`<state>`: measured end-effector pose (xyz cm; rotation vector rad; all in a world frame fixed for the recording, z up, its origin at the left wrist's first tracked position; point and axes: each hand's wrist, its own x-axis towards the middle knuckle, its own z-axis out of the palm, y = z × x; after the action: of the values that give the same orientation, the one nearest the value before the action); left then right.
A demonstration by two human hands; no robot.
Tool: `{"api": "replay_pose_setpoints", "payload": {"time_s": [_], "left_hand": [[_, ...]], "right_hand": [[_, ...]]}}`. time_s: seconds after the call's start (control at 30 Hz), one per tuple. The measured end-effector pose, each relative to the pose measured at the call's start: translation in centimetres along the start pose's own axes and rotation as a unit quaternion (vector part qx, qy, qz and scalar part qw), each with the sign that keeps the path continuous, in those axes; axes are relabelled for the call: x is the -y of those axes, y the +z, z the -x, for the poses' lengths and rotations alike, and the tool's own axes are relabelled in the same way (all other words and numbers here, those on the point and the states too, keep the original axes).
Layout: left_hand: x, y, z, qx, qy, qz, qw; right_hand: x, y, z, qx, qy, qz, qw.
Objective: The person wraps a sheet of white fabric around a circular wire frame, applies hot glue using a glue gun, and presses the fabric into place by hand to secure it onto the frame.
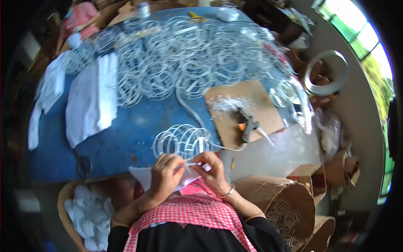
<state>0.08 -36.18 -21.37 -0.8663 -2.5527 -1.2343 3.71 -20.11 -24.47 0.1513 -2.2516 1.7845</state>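
My left hand (167, 173) is closed in a pinch on a piece of white cloth (143, 175) that hangs down over my lap. Beside it, my right hand (212, 172) pinches the cloth's edge, and a narrow white strip (191, 164) runs between the two sets of fingertips. Just beyond my fingers a round wire frame (172, 140) with a ribbed cage shape rests on the blue table (138, 122). To the right, a glue gun (248, 131) with a white glue stick in it lies on a cardboard sheet (224, 130), its cord trailing toward my hands.
Many wire frames (163, 63) cover the table's far half. Stacked white cloth (90, 96) lies left, near dark scissors (84, 165). Boxes stand below: one with white bundles (86, 210), another with wire frames (281, 216). A person in pink (82, 19) is at far left.
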Motion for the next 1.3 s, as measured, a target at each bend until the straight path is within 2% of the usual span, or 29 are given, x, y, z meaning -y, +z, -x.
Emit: {"api": "replay_pose_setpoints", "payload": {"time_s": [0.2, 0.33, 0.4, 0.53, 0.67, 0.83, 0.93, 0.97, 1.1, 1.13, 1.17, 1.2, 1.23, 1.27, 1.3], "left_hand": [[0.0, 0.2, 0.6, 0.015, 0.009, -0.018, 1.000], [0.3, 0.1, 0.9, 0.063, 0.009, -0.009, 0.998], [-0.1, 0.1, 1.1, 0.057, 0.025, 0.004, 0.998], [1.1, 0.4, 1.9, 0.017, 0.057, -0.019, 0.998], [3.0, 0.5, 3.4, 0.087, -0.114, 0.046, 0.989], [3.4, -2.1, 2.1, 0.193, -0.218, 0.091, 0.952], [5.1, -2.1, 2.1, 0.111, -0.109, 0.035, 0.987], [4.6, -2.0, 1.8, 0.087, -0.119, 0.024, 0.989], [5.5, -0.4, 1.4, 0.018, -0.060, 0.079, 0.995], [5.4, -0.3, 1.2, -0.003, -0.064, 0.090, 0.994], [6.6, -0.6, 1.2, 0.037, -0.064, 0.093, 0.993], [7.2, -0.7, 1.8, 0.073, -0.223, 0.201, 0.951], [6.6, -1.2, 1.3, 0.084, -0.211, 0.146, 0.963], [7.2, -0.5, 1.8, 0.036, -0.224, 0.209, 0.951], [7.7, -0.1, 2.1, -0.014, -0.193, 0.223, 0.956]], "right_hand": [[-1.4, -0.5, 0.9, -0.025, 0.011, -0.034, 0.999], [-1.8, -0.9, 1.0, -0.016, 0.027, -0.052, 0.998], [-2.6, -0.8, 1.3, -0.023, 0.025, -0.075, 0.997], [-3.2, -1.7, 1.4, -0.006, 0.080, -0.087, 0.993], [-4.4, -2.4, 1.5, 0.031, 0.102, -0.170, 0.980], [-5.1, -3.3, 1.8, 0.061, 0.151, -0.242, 0.956], [-4.8, -3.3, 1.8, 0.068, 0.137, -0.247, 0.957], [-4.7, -3.3, 1.8, 0.071, 0.142, -0.250, 0.955], [-4.4, -3.7, 1.7, 0.063, 0.134, -0.230, 0.962], [-4.6, -3.6, 1.8, 0.060, 0.137, -0.231, 0.961], [-3.9, -3.8, 1.7, 0.051, 0.154, -0.197, 0.967], [-3.5, -4.1, 1.7, 0.049, 0.169, -0.163, 0.971], [-3.7, -3.9, 1.7, 0.041, 0.193, -0.201, 0.960], [-4.0, -3.7, 2.0, 0.032, 0.220, -0.232, 0.947], [-4.4, -3.6, 2.0, 0.029, 0.193, -0.238, 0.951]]}}
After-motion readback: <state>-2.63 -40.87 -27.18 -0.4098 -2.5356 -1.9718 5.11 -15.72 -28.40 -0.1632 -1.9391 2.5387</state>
